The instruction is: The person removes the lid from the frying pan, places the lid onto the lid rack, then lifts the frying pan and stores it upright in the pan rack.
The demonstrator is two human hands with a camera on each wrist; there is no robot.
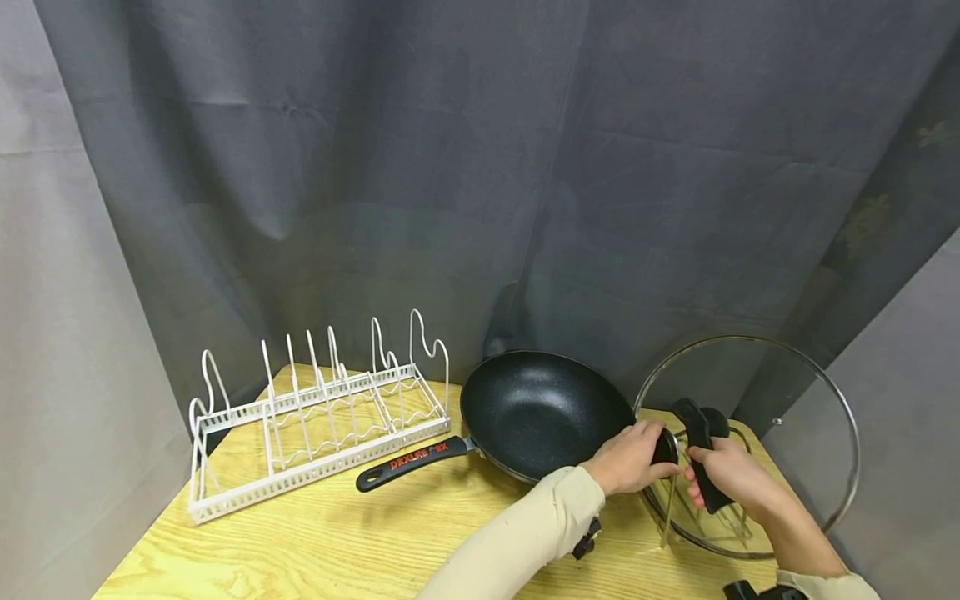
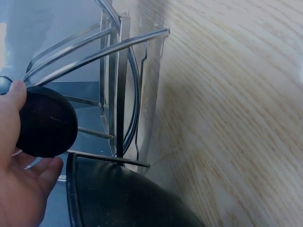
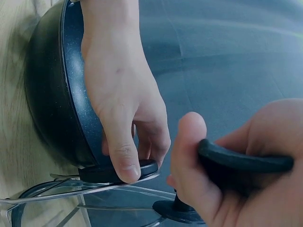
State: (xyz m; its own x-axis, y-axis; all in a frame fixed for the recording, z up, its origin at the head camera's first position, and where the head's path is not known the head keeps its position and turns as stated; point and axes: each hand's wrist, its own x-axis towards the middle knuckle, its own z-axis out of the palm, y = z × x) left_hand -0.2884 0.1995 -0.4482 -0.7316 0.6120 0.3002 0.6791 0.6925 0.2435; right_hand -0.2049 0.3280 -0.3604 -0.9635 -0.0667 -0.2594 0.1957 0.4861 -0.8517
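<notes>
My left hand reaches past the right rim of a black frying pan and pinches a round black lid knob between thumb and fingers. The right hand has its fingers wrapped round a black upright lid handle, close beside the left. A large glass lid with a metal rim stands on edge behind the right hand. Below the hands is a wire lid rack, partly hidden by them. One more black knob shows under the right hand in the right wrist view.
A white wire rack with upright dividers stands on the left of the wooden table. The pan's black handle points left toward it. A dark grey curtain hangs right behind everything.
</notes>
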